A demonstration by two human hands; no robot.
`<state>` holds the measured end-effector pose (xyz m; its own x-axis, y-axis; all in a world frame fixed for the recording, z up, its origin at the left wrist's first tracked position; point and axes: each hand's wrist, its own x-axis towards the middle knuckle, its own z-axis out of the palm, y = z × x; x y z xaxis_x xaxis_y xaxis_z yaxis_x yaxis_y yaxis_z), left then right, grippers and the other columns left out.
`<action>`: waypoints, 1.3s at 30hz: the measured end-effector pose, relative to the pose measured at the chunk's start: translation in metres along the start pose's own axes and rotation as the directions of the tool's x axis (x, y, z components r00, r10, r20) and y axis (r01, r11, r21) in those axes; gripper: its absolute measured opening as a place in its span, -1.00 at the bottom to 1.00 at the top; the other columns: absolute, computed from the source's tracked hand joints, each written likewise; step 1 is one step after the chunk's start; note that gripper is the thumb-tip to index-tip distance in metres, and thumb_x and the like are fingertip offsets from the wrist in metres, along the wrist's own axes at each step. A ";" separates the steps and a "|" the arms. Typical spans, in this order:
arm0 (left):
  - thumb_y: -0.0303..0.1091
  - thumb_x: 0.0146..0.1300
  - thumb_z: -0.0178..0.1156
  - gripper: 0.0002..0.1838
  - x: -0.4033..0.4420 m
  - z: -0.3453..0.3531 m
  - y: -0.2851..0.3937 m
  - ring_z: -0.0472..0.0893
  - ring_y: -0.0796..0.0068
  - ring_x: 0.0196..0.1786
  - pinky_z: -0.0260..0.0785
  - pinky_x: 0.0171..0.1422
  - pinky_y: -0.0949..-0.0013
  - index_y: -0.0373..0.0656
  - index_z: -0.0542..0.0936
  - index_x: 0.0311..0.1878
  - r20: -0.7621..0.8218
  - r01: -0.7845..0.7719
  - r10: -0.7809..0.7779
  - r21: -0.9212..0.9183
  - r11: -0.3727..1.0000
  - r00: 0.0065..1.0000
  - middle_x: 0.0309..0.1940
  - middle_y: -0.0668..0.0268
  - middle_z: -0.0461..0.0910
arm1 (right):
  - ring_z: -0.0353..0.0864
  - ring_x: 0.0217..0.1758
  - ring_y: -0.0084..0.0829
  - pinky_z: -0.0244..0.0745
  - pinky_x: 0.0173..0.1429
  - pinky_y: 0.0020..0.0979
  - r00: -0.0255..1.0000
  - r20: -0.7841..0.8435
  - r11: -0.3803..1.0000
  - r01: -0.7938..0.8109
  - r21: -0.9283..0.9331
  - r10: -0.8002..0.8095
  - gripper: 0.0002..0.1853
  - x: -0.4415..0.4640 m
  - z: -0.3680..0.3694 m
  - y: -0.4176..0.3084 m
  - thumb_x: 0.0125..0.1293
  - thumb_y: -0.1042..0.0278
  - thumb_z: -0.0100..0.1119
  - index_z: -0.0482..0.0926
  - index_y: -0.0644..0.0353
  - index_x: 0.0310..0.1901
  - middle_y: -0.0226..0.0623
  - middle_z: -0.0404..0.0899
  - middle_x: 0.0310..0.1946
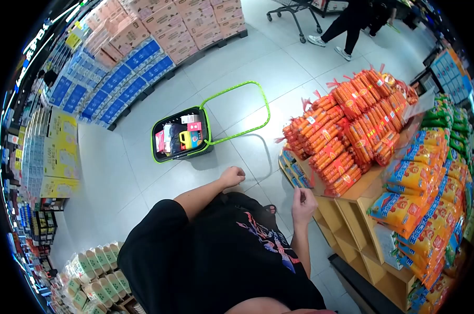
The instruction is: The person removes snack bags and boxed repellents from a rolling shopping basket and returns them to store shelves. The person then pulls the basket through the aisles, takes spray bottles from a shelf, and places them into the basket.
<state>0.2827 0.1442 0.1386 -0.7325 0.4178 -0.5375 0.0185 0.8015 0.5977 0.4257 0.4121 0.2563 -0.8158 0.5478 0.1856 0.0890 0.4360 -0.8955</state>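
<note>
In the head view, we find the black basket [201,150] on the floor ahead of us, its green loop handle [269,111] stretching out to the right. Some loading is evidently done: a yellow item [184,139], a pink box [194,126] and other goods already lie inside. How much is left to add, we cannot judge.

Our left hand [232,176] hangs in front of our body, fingers loosely curled, with nothing visible in it. Our right hand [303,205] is just beside the wooden shelf [362,225] and near the red packs [347,125] heaped on top; its fingertips sit close together (too small to tell whether they pinch anything). Neither of our hands touches the basket, and no pack is visibly lifted from the heap.
</note>
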 end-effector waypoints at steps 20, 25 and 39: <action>-0.29 0.03 0.16 -0.77 -0.019 -0.128 -0.340 0.60 0.40 -0.54 0.43 -0.45 0.32 -0.28 0.65 -0.41 -0.067 0.532 -0.704 -0.606 0.591 0.707 -0.53 0.20 0.62 | 0.61 -0.46 -0.36 0.48 -0.35 -0.42 0.721 0.687 0.988 0.154 -0.029 -0.092 -0.87 0.066 0.288 -0.089 0.16 0.41 0.24 0.58 0.26 -0.30 -0.19 0.59 -0.50; -0.36 0.01 0.15 -0.80 -0.029 -0.128 -0.352 0.56 0.44 -0.55 0.36 -0.52 0.41 -0.30 0.63 -0.37 -0.071 0.320 -0.806 -0.895 0.312 0.588 -0.52 0.22 0.59 | 0.63 -0.38 -0.25 0.50 -0.28 -0.34 0.583 0.811 0.958 0.257 -0.129 -0.048 -0.83 0.108 0.312 -0.103 0.15 0.36 0.22 0.58 0.24 -0.25 -0.16 0.60 -0.42; -0.33 0.02 0.19 -0.74 -0.002 -0.075 -0.245 0.61 0.38 -0.37 0.46 -0.21 0.33 -0.31 0.69 -0.31 0.036 0.440 -0.787 -0.844 0.305 0.615 -0.44 0.17 0.66 | 0.52 -0.02 -0.19 0.39 0.10 -0.28 0.680 0.592 0.885 -0.194 -0.423 0.432 -0.44 0.285 0.426 0.140 0.06 0.25 0.30 0.42 0.39 0.07 0.00 0.54 -0.12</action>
<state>0.2283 -0.0848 0.0383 -0.4405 -0.3584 -0.8231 -0.8916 0.0671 0.4479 -0.0378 0.3251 0.0116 -0.8550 0.1384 -0.4999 0.4786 0.5818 -0.6576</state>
